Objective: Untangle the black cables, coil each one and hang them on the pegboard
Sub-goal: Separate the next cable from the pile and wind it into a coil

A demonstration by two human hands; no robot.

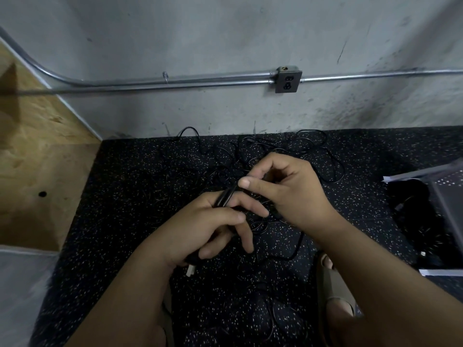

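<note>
A tangle of thin black cables (pixel 253 149) lies on the dark speckled floor mat (pixel 130 186) near the wall. My left hand (pixel 208 229) grips a bunched length of black cable (pixel 224 199), and a white plug end (pixel 191 271) hangs below its palm. My right hand (pixel 288 189) is just above and to the right, pinching the same cable between thumb and curled fingers. More loops trail under both hands to the mat. A perforated grey pegboard (pixel 448 194) lies flat at the right edge.
A concrete wall rises behind the mat, with a metal conduit (pixel 175 80) and an outlet box (pixel 288 79). A plywood structure (pixel 37 146) stands at the left. A dark bundle (pixel 411 211) sits by the pegboard. A foot in a tan slide sandal (pixel 335 291) rests at lower right.
</note>
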